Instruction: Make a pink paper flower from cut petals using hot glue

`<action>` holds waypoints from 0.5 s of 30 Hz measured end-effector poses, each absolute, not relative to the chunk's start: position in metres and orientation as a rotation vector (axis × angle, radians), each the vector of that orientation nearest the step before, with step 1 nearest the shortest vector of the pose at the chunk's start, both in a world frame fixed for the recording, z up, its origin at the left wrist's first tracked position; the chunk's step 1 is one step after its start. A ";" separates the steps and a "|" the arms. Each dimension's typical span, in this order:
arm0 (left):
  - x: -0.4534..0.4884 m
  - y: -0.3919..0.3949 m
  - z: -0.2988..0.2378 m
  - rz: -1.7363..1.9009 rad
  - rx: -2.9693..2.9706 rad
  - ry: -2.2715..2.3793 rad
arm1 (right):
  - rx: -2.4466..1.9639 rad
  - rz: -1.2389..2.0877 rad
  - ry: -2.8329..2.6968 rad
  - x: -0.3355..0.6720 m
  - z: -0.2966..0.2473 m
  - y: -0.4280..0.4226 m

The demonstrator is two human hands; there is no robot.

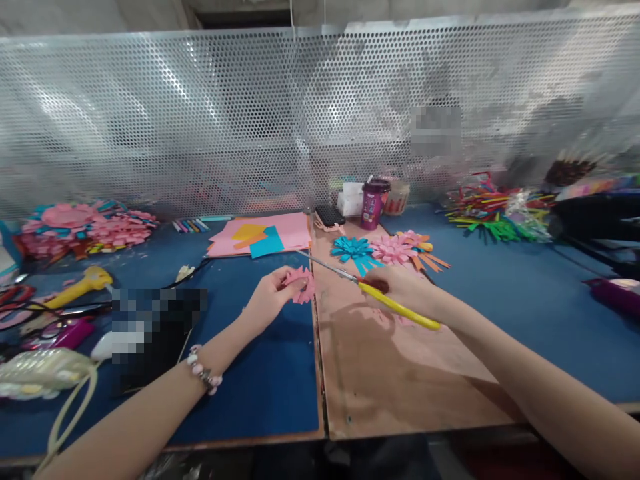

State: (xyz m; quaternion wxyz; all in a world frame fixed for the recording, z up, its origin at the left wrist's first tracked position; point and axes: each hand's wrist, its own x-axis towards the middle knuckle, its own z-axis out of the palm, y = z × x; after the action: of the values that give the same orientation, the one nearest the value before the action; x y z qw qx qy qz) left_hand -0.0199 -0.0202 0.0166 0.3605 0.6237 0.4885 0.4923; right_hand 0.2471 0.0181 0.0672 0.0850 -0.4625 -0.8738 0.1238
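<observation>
A pink paper flower (302, 287) with a fringed edge is pinched between the thumb and fingers of my left hand (273, 297), over the seam between the blue and wooden table parts. My right hand (400, 290) grips a pair of scissors (400, 311) with yellow handles. Their blades point up and left, past the flower's upper edge and apart from it. Whether the blades are spread I cannot tell. Beyond the right hand lie a blue paper flower (353, 248) and pink paper flowers (395, 248). Orange paper strips (436, 261) stick out beside them.
Coloured paper sheets (225, 245) lie behind my left hand. A phone (329, 215) and a purple cup (371, 205) stand near the perforated metal screen (200, 120). Finished-looking flowers (90, 227), a yellow glue gun (83, 283) and cables are at left; colourful stems (505, 210) at right.
</observation>
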 end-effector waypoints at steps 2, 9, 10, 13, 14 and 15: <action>-0.020 -0.021 0.017 1.268 1.593 1.262 | -1.419 0.398 -2.667 0.249 0.067 0.019; -0.020 -0.025 0.022 1.260 1.550 1.292 | -1.378 0.518 -2.727 0.248 0.076 0.015; -0.021 -0.025 0.023 1.257 1.559 1.294 | -1.370 0.552 -2.729 0.248 0.078 0.014; -0.021 -0.025 0.023 1.253 1.567 1.289 | -1.393 0.618 -2.731 0.247 0.085 0.010; -0.022 -0.025 0.022 1.256 1.565 1.296 | -1.413 0.618 -2.724 0.247 0.087 0.009; -0.022 -0.025 0.022 1.262 1.562 1.305 | -1.431 0.613 -2.717 0.247 0.089 0.008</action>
State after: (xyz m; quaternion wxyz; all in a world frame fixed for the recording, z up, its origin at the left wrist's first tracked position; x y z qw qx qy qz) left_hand -0.0217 -0.0247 0.0221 0.3647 0.6072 0.5075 0.4906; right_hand 0.2468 0.0083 0.0891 0.0052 -0.4572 -0.8676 0.1956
